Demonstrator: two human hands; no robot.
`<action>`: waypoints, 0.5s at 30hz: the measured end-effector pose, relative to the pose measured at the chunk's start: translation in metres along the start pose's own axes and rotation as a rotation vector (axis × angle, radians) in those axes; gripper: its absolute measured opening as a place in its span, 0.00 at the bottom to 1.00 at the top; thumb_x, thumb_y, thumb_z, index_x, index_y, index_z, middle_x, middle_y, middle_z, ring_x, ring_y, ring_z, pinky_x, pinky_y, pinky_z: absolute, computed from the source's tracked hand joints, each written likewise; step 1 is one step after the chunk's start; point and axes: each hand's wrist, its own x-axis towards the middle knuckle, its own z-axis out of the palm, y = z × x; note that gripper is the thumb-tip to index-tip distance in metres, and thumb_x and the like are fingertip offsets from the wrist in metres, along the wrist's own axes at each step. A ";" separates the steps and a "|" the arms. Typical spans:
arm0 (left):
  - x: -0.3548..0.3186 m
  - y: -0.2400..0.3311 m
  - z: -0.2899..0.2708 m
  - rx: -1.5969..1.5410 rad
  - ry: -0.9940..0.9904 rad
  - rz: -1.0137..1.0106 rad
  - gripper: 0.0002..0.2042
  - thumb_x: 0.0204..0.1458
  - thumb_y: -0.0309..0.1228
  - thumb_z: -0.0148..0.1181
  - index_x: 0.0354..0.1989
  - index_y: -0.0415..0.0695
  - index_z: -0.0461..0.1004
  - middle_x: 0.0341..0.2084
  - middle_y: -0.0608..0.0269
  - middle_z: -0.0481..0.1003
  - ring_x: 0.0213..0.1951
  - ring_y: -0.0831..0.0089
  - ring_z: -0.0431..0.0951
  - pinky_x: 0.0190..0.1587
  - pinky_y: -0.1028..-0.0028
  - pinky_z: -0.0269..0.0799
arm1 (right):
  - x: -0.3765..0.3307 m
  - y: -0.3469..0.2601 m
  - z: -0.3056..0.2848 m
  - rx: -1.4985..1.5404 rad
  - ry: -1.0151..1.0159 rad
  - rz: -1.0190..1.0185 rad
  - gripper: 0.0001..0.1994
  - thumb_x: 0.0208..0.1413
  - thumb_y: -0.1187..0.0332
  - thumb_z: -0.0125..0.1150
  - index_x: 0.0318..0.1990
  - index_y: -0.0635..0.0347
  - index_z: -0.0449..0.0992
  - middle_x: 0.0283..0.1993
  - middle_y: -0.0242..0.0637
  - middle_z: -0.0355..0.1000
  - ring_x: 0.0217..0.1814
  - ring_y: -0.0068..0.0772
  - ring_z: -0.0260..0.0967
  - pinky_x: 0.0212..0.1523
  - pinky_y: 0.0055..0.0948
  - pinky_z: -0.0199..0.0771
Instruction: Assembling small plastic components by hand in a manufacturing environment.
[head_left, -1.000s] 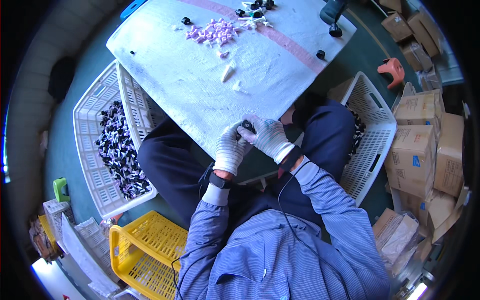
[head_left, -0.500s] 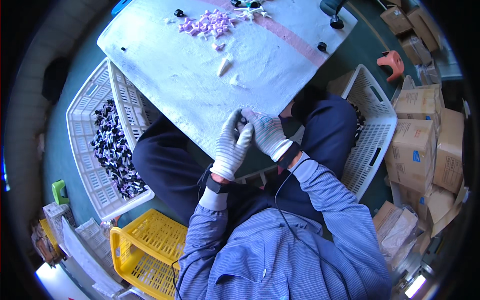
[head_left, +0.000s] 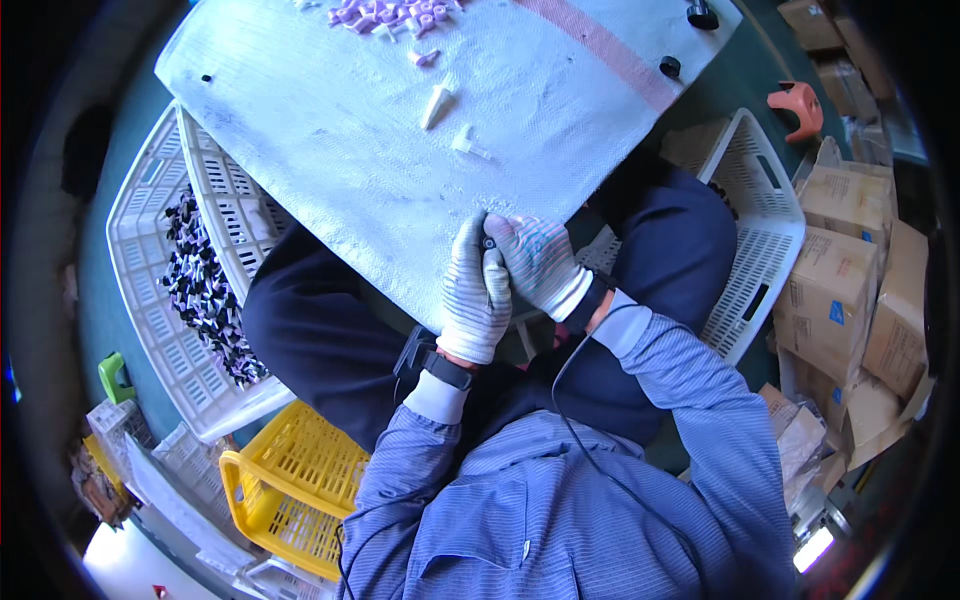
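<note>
Both gloved hands, left hand (head_left: 474, 300) and right hand (head_left: 537, 262), meet mid-frame at bench (head_left: 330, 150) edge, grips pinched together on small dark part (head_left: 489, 243); white crate (head_left: 150, 290) left

left hand (head_left: 473, 295) and right hand (head_left: 535, 262), gloved, pinch a small dark part (head_left: 489, 243) at the white board's (head_left: 330, 150) near edge | purple pieces (head_left: 385, 12) at far edge | white crate (head_left: 150, 260) of dark parts on the left | yellow crate (head_left: 290, 480) below
</note>
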 end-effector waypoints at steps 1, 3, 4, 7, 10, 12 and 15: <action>-0.002 -0.004 0.002 0.001 -0.004 -0.012 0.23 0.64 0.35 0.46 0.63 0.33 0.61 0.52 0.37 0.71 0.53 0.45 0.74 0.56 0.60 0.69 | 0.001 0.000 -0.002 0.006 -0.009 0.008 0.10 0.55 0.64 0.55 0.43 0.55 0.70 0.27 0.39 0.72 0.29 0.45 0.74 0.28 0.43 0.72; 0.002 -0.005 0.005 0.061 0.001 0.030 0.22 0.63 0.33 0.46 0.62 0.34 0.62 0.51 0.38 0.71 0.51 0.46 0.75 0.55 0.60 0.70 | 0.004 0.003 -0.004 0.033 0.008 0.005 0.09 0.55 0.64 0.55 0.41 0.55 0.69 0.27 0.39 0.71 0.29 0.44 0.74 0.27 0.43 0.72; -0.001 -0.007 0.006 0.047 0.017 0.022 0.20 0.63 0.31 0.46 0.62 0.35 0.63 0.50 0.40 0.72 0.50 0.48 0.75 0.53 0.60 0.71 | 0.002 0.002 -0.001 0.019 0.036 -0.023 0.10 0.55 0.64 0.55 0.41 0.55 0.69 0.26 0.38 0.70 0.28 0.44 0.73 0.26 0.43 0.71; -0.001 -0.006 0.005 0.063 -0.001 -0.044 0.26 0.66 0.43 0.45 0.65 0.37 0.61 0.52 0.46 0.72 0.52 0.57 0.75 0.56 0.64 0.68 | 0.003 0.001 -0.002 0.049 -0.003 0.007 0.10 0.55 0.63 0.55 0.41 0.55 0.68 0.26 0.38 0.69 0.27 0.44 0.72 0.26 0.43 0.70; 0.000 -0.006 0.003 0.079 -0.019 -0.045 0.25 0.66 0.41 0.45 0.65 0.37 0.62 0.51 0.46 0.73 0.51 0.58 0.75 0.55 0.64 0.69 | 0.004 0.000 -0.003 0.056 -0.002 0.010 0.10 0.54 0.62 0.56 0.40 0.56 0.68 0.25 0.37 0.69 0.28 0.44 0.71 0.27 0.43 0.70; 0.004 -0.006 0.003 0.095 -0.010 -0.032 0.24 0.65 0.40 0.45 0.65 0.38 0.62 0.51 0.46 0.73 0.51 0.58 0.76 0.54 0.64 0.70 | 0.003 0.001 -0.003 0.051 -0.021 0.012 0.10 0.54 0.63 0.56 0.40 0.55 0.67 0.26 0.38 0.69 0.28 0.44 0.72 0.27 0.43 0.71; 0.009 -0.002 -0.002 0.096 -0.002 -0.030 0.19 0.62 0.30 0.46 0.59 0.35 0.67 0.46 0.40 0.75 0.47 0.47 0.78 0.51 0.61 0.73 | 0.006 -0.003 -0.004 0.105 -0.145 0.126 0.08 0.55 0.67 0.54 0.41 0.57 0.70 0.28 0.42 0.70 0.28 0.49 0.71 0.28 0.45 0.70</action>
